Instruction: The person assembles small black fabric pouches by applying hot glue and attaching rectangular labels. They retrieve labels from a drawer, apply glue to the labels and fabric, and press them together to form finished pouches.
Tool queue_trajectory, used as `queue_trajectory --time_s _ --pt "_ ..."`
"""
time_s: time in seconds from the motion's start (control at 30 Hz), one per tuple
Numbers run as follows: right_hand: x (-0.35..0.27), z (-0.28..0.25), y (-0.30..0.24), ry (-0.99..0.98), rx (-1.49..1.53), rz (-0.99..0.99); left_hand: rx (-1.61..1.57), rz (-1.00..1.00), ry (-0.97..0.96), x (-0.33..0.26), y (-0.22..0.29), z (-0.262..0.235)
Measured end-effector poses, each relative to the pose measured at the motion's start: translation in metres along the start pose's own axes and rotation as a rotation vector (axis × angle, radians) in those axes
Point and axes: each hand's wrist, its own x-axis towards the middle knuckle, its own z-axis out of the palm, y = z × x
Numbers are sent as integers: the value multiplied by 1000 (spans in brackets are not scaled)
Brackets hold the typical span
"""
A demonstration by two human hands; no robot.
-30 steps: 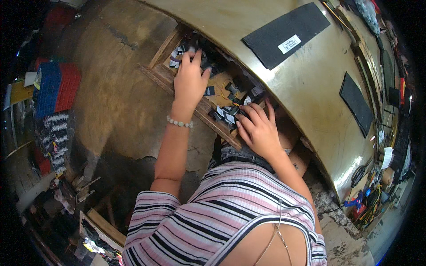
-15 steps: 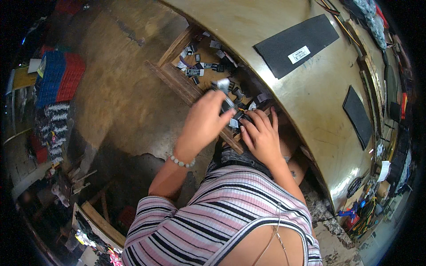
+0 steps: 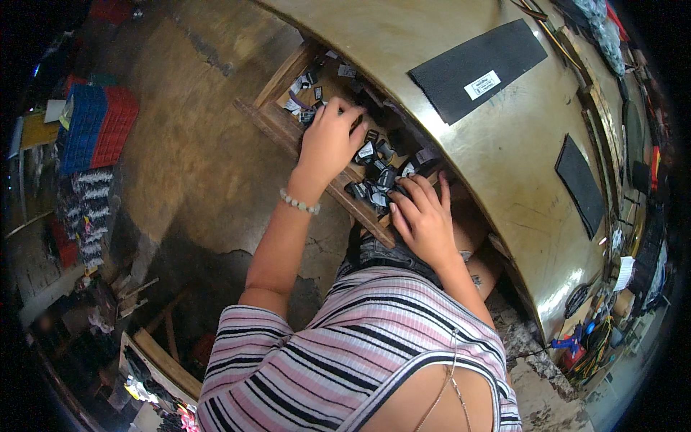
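Observation:
A wooden drawer point(image 3: 276, 137) is pulled out from under the table, with many small black-and-white woven labels point(image 3: 366, 153) scattered inside. My left hand point(image 3: 330, 144), with a beaded bracelet at the wrist, reaches into its far part. The fingers there are bent down among the labels, and their tips and whatever they grip are hidden. At the drawer's near corner, my right hand point(image 3: 426, 219) rests with fingers apart, its fingertips touching a pile of dark labels point(image 3: 378, 191). Nothing is visibly gripped in it.
The glossy table top point(image 3: 497, 180) overhangs the drawer. On it lie a large black textured sheet point(image 3: 479, 70) with a white sticker and a smaller black piece point(image 3: 579, 186). Blue and red crates point(image 3: 99, 129) stand at the left. Cords and tools point(image 3: 586, 345) lie at the right.
My left hand has moved away from the near pile to the drawer's far part; the pale blurred thing by its fingers no longer shows. My right hand has stayed in place.

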Motion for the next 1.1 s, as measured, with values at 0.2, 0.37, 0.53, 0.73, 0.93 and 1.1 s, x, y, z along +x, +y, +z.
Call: queue_trajectory --time_s 0.2,0.37,0.53,0.73,0.93,1.1 --pt "0 1 0 1 11 15 -189 -156 -84 -5 -2 -2" --pt "-1 1 1 9 38 5 -82 38 -56 18 -17 -23" --pt "-2 1 2 10 21 6 -59 -132 -277 6 -19 -25" --pt "-2 2 3 18 54 12 87 -155 177 6 -38 -25" --pt "-2 3 3 18 53 1 74 -363 192 31 -51 -19" --pt "-3 3 4 13 55 -3 182 -394 205 41 -50 -12"
